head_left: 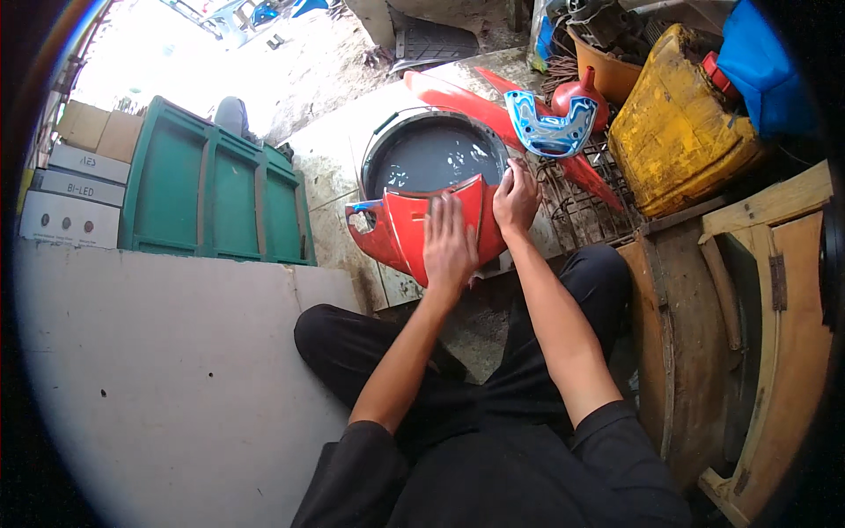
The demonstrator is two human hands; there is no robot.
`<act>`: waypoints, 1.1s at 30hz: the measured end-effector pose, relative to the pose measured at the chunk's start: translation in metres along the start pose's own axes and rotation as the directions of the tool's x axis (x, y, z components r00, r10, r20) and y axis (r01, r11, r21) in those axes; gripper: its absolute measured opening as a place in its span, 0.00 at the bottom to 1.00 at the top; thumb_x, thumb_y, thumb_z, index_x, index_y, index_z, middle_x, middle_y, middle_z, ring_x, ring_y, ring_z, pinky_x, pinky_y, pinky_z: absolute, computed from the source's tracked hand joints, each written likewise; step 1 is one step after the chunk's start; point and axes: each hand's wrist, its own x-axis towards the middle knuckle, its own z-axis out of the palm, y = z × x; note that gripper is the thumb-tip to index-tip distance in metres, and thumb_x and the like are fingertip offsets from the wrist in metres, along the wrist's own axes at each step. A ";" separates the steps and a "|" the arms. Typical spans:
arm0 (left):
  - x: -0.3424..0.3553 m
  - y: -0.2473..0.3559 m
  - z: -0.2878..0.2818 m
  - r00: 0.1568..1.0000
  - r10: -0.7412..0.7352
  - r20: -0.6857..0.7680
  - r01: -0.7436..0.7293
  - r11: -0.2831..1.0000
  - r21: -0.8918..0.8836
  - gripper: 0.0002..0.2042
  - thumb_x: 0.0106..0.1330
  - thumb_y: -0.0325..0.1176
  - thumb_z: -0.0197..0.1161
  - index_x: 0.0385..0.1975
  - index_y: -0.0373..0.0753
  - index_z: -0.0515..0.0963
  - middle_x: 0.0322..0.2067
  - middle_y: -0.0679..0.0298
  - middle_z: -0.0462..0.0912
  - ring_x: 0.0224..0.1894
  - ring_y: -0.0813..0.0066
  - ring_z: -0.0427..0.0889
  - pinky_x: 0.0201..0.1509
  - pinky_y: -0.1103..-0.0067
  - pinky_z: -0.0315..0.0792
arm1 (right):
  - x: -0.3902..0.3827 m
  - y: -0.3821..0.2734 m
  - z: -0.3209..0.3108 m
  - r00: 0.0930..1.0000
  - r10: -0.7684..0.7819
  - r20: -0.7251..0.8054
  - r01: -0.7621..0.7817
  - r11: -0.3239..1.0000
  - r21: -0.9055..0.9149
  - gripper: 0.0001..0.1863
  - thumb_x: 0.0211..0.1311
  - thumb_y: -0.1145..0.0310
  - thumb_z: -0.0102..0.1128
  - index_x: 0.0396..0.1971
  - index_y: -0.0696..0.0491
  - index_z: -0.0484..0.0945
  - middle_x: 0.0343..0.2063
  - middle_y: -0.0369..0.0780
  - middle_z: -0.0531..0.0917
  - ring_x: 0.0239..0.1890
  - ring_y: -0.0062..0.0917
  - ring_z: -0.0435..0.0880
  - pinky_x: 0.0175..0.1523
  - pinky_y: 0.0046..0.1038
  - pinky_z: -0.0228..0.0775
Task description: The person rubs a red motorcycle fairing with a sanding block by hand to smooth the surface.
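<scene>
A glossy red plastic panel (pixel 396 233) lies tilted across the front of a round tub (pixel 369 158) holding dark grey water. My left hand (pixel 449 242) lies over the panel's middle, fingers stretched out and slightly blurred; whether anything is under them is hidden. My right hand (pixel 517 198) grips the panel's right edge by the tub rim. Just behind, to the right, long red panels (pixel 440 92) and a blue-and-white patterned piece (pixel 550 141) rest on a rusty metal grate (pixel 620 211).
A low white wall (pixel 176 352), green shutters (pixel 158 167) and stacked boxes (pixel 70 220) are at left. A dirty yellow jerrycan (pixel 669 132), orange bucket (pixel 607 70) and blue bag (pixel 757 62) crowd the back right. Wooden boards (pixel 678 326) border the right.
</scene>
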 end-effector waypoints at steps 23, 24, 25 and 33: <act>-0.082 0.026 -0.004 0.988 -0.154 0.013 0.153 0.987 0.047 0.35 0.71 0.48 0.53 0.71 0.31 0.58 0.73 0.51 0.58 0.76 0.55 0.55 0.77 0.61 0.48 | 0.005 0.002 -0.003 1.000 -0.001 0.022 0.001 1.000 -0.013 0.16 0.70 0.62 0.51 0.53 0.48 0.79 0.49 0.40 0.84 0.56 0.36 0.78 0.64 0.42 0.61; -0.060 0.020 -0.004 0.988 -0.155 -0.005 0.155 0.988 0.021 0.35 0.72 0.49 0.52 0.71 0.31 0.58 0.73 0.51 0.59 0.75 0.54 0.55 0.77 0.61 0.48 | 0.004 0.006 -0.004 1.000 -0.001 0.031 0.001 1.000 -0.024 0.16 0.70 0.62 0.50 0.53 0.48 0.79 0.49 0.40 0.84 0.56 0.36 0.78 0.64 0.42 0.61; -0.039 0.012 -0.008 0.986 -0.167 -0.024 0.167 0.986 0.005 0.34 0.72 0.49 0.52 0.71 0.31 0.59 0.72 0.51 0.59 0.75 0.54 0.56 0.77 0.61 0.48 | 0.001 0.001 -0.003 0.999 -0.004 0.035 0.005 1.000 -0.026 0.16 0.70 0.62 0.50 0.52 0.48 0.80 0.48 0.40 0.84 0.56 0.36 0.79 0.63 0.43 0.61; -0.017 0.030 -0.002 0.969 -0.227 -0.102 0.222 0.973 -0.061 0.31 0.74 0.45 0.50 0.69 0.29 0.61 0.72 0.50 0.59 0.75 0.52 0.55 0.76 0.60 0.49 | 0.009 0.012 -0.006 0.999 -0.038 -0.012 0.037 0.999 -0.037 0.15 0.70 0.63 0.50 0.52 0.49 0.80 0.46 0.41 0.84 0.54 0.38 0.80 0.60 0.45 0.64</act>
